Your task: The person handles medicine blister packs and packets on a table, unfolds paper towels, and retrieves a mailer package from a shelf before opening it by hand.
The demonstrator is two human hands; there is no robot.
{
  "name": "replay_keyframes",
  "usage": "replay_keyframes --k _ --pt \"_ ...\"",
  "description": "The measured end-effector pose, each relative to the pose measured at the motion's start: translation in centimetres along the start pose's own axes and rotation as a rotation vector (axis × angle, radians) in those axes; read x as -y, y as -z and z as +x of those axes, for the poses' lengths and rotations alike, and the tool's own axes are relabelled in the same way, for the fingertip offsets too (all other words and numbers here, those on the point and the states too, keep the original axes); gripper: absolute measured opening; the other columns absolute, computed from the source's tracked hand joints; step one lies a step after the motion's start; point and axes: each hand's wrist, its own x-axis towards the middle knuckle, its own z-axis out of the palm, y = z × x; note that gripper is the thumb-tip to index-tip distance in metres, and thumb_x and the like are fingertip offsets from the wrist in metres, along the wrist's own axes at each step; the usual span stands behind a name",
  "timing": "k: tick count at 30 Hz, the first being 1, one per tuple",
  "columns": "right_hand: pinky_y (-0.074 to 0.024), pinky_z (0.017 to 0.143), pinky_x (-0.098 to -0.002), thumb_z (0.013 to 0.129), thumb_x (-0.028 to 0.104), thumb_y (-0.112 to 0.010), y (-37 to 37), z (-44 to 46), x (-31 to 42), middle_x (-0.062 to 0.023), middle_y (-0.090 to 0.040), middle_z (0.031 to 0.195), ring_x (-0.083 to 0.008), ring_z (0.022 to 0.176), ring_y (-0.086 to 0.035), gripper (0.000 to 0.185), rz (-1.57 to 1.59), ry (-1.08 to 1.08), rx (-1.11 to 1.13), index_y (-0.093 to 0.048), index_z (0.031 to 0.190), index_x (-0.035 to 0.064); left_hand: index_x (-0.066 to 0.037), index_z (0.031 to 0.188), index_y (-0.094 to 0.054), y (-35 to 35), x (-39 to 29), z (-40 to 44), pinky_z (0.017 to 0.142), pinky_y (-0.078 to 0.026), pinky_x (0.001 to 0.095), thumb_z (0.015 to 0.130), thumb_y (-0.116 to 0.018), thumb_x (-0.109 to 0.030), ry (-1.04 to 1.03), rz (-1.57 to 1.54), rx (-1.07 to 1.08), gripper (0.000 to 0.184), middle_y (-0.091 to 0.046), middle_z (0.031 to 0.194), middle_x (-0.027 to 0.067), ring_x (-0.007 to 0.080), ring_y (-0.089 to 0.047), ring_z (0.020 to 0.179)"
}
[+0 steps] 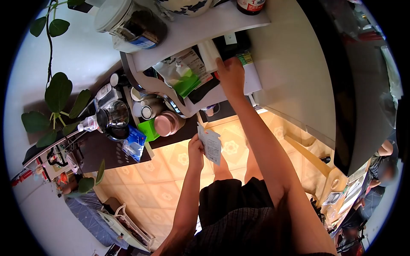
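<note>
My left hand [196, 150] is closed on a small pale grey printed packet [210, 145], held upright over the floor in front of my legs. Further up, my right hand [232, 77] reaches into an open shelf compartment. Its fingers are bent and pinch the edge of a flat white item [208, 55], whose kind I cannot make out. Beside that item lie a green and white pouch [181, 79] and a printed packet [192, 62]. A black object [235, 44] with a white label sits behind my right fingers.
Above the compartment, a shelf [205, 36] bears a lidded jar [132, 25] and a dark bottle [251, 5]. At the left stand a glass pot [113, 116], pink round containers [167, 123] and a blue packet [135, 143]. Plant leaves [58, 91] hang at far left.
</note>
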Motion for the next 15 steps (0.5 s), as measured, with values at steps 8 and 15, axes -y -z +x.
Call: replay_keyframes --k 8,15 --pt "-0.0535 0.050 -0.0267 0.087 0.035 -0.071 1.7 0.1 0.3 -0.0117 -0.066 0.071 -0.0163 0.055 -0.066 0.045 0.485 -0.336 0.231 -0.057 0.096 -0.0071 -0.002 0.094 -0.065 -0.1 0.5 -0.1 0.048 -0.025 0.0206 0.073 -0.037 -0.002 0.030 0.030 0.002 0.035 -0.050 0.068 -0.0045 0.0045 -0.033 0.054" --pt "-0.0525 0.050 -0.0276 0.085 0.035 -0.072 0.6 0.9 -0.6 -0.0098 -0.064 0.067 -0.0147 0.050 -0.062 0.045 0.511 -0.389 0.413 -0.059 0.093 -0.0071 -0.002 0.092 -0.064 -0.2 0.6 -0.3 0.048 -0.024 0.0210 0.074 -0.036 -0.003 0.033 0.031 -0.014 0.033 -0.048 0.066 -0.0041 0.0047 -0.032 0.053"
